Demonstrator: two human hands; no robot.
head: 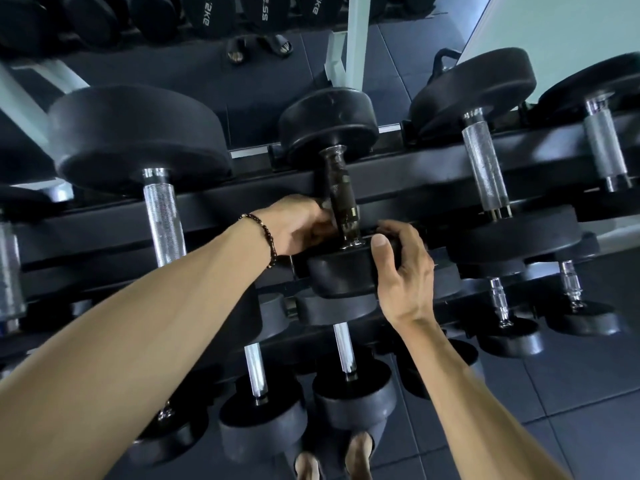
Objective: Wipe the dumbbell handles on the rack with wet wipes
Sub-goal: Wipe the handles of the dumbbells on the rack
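Dumbbells lie in rows across a black rack [408, 174], each with its handle running from the back rail to the front rail. The dumbbell [341, 188] in the middle of the upper tier has both hands on it. Its handle [340, 194] looks darker than the bright knurled ones on either side, and its near head [341, 271] sits at the front edge of the tier.

The left hand [301, 225], with a dark beaded bracelet [264, 237] on the wrist, is closed at the left side of the handle's lower end, fingers curled in against the bar. Whether a wipe sits under those fingers cannot be told; a small grey patch shows by the knuckles, too unclear to name. The right hand [403, 268] grips the near head from the right, thumb lying across its top face and fingers wrapped behind its rim.

A larger dumbbell [145, 161] rests towards the left end of the upper tier, and two more with silver handles [485, 168] towards the right end. Smaller dumbbells [346, 375] fill the lower tier beneath the arms. Bare toes [332, 462] show on the grey tiled floor [554, 393] below the rack's front edge. A mirror [277, 46] behind the rack reflects it.
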